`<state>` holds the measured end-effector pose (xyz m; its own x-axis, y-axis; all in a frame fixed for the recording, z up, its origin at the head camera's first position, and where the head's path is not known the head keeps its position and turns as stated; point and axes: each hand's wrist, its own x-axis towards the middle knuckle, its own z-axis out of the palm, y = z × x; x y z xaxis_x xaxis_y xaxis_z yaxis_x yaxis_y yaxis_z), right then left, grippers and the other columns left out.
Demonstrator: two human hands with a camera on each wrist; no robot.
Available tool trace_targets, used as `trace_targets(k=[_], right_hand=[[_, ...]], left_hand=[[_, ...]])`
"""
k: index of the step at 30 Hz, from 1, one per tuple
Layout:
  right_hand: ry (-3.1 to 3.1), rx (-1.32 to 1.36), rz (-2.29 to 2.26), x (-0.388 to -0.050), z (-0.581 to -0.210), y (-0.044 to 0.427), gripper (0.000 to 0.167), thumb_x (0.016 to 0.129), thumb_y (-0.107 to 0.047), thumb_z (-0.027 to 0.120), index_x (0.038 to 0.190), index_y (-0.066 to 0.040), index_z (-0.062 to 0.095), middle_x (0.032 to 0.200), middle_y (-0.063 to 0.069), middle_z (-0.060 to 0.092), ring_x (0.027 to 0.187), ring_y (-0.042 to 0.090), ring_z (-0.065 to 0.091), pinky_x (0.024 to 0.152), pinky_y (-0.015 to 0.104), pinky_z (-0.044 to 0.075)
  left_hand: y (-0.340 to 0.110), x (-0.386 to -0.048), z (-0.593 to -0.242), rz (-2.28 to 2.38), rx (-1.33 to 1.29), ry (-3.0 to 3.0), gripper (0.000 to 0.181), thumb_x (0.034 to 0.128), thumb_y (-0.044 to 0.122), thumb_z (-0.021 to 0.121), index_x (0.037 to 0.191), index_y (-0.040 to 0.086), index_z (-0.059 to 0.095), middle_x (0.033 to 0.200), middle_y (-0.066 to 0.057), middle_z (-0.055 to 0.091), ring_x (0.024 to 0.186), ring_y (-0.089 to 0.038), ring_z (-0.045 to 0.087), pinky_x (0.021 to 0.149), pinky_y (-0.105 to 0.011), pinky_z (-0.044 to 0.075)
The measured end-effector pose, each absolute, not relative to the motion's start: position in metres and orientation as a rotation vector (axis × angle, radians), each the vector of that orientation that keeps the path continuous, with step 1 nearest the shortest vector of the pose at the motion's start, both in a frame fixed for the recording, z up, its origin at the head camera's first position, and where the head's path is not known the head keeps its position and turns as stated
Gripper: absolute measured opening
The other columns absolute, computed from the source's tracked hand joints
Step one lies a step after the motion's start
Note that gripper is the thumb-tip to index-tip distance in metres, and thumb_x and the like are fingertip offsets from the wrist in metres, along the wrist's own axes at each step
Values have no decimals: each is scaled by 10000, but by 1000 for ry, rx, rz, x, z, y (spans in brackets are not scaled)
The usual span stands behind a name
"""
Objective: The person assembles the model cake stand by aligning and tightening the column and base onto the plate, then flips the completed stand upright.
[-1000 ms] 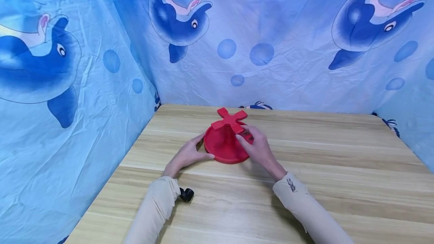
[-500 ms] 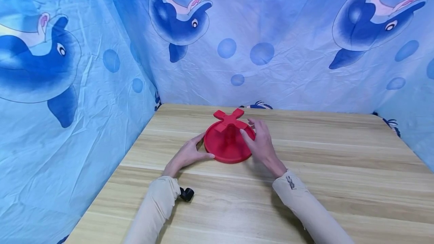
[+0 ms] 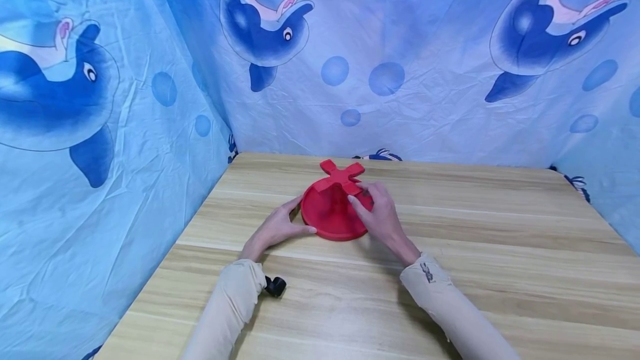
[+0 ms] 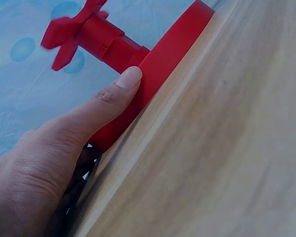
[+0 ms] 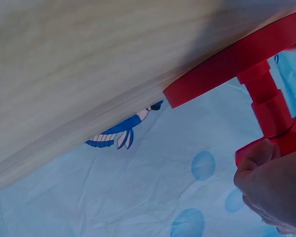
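A red cross-shaped handle (image 3: 342, 175) tops a red post (image 4: 111, 44) that carries the marking 35. The post rises from a round red base (image 3: 336, 231) with a raised rim, which lies flat on the table. My left hand (image 3: 278, 228) holds the base at its left side. Its thumb lies against the front of the rim, while its fingers reach round the far side and are partly hidden. With thumb and fingers my right hand (image 3: 380, 215) pinches the near right arm of the cross. In the right wrist view the post (image 5: 271, 111) shows below that handle's hub.
The wooden table (image 3: 500, 226) extends on all sides of the base. Blue dolphin-print cloth (image 3: 400, 126) hangs behind and at both sides. A small black object (image 3: 275, 286) juts out by the left sleeve cuff.
Half a second ago the right hand stood open beside the cross; now it pinches an arm. The cross has turned between frames. The left hand and base stay in place.
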<state>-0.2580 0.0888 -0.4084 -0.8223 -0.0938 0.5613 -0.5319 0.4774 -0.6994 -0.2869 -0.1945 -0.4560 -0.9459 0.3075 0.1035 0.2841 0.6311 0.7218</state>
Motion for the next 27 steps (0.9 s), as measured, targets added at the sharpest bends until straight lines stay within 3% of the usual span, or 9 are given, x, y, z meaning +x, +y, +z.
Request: trace_targets(k=[5,12,19,27], right_hand=[[-2231,466,1335,-256,-407,89,362,942,-129,778,1261,-13,652,1136,118,643,1029,274,606,826,476,593],[-2218,384,1266,-260,-409,92,466,907,-128,809,1305,2,605,1186,181,613,1066,377,604,831,514,584],[-2325,449,1318,-259,-408,90,415,941,-122,776,1314,15,655,1202,153,645,1097,303,591,881,464,581],[-2324,471,1336,-257,-408,87,363,947,-98,766,1282,1,669,1159,137,656,1067,290,596,841,462,596]], left_hand=[[-194,-287,-456,1245,506,2804,1109,723,671,855,1629,265,360,1594,27,435,1463,-241,377,1131,-545,400],[-194,-286,-456,1251,505,2799,1112,720,661,862,1629,267,357,1597,26,433,1465,-243,374,1124,-547,409],[-194,-286,-456,1239,509,2818,1111,724,653,864,1628,247,363,1600,-7,435,1470,-260,378,1141,-544,388],[-194,-286,-456,1227,502,2829,1107,728,661,857,1629,255,360,1603,-9,430,1469,-263,379,1137,-546,392]])
